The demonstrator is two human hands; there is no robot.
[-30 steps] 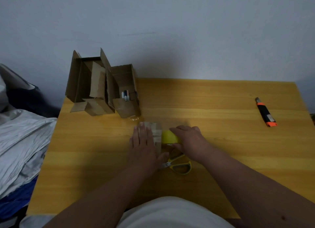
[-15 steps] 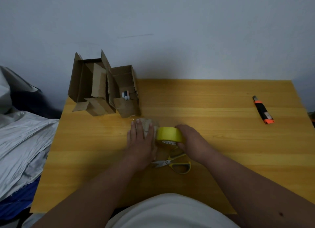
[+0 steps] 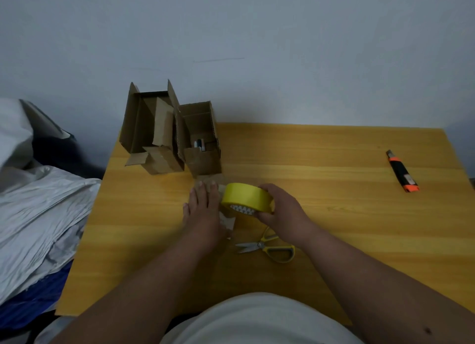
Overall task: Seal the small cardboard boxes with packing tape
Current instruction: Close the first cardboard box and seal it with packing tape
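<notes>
**Small box mostly hidden under a flat hand, tape roll held beside it**

The small cardboard box (image 3: 226, 219) is largely covered: the left hand (image 3: 203, 212) lies flat on top of it with straight fingers pressing down, so only pale slivers of cardboard show at the fingertips and along the right edge. Whether any tape runs onto it cannot be made out. The right hand (image 3: 282, 210) grips the yellow tape roll (image 3: 245, 201), fingers curled over its far side and thumb beneath, holding it tilted just beside the box and touching the left hand's edge. The scissors (image 3: 270, 247), yellow-handled, lie partly under the right wrist, blades pointing left.

All of this sits near the front middle of a yellow wooden table (image 3: 321, 163). At its back left corner stand two open cardboard boxes (image 3: 169, 135); the right one holds small items too dim to identify. An orange and black utility knife (image 3: 402, 171) lies well apart at the right. A plain pale wall (image 3: 282, 48) stands behind, and crumpled grey fabric (image 3: 38, 215) is piled off the left edge.
</notes>
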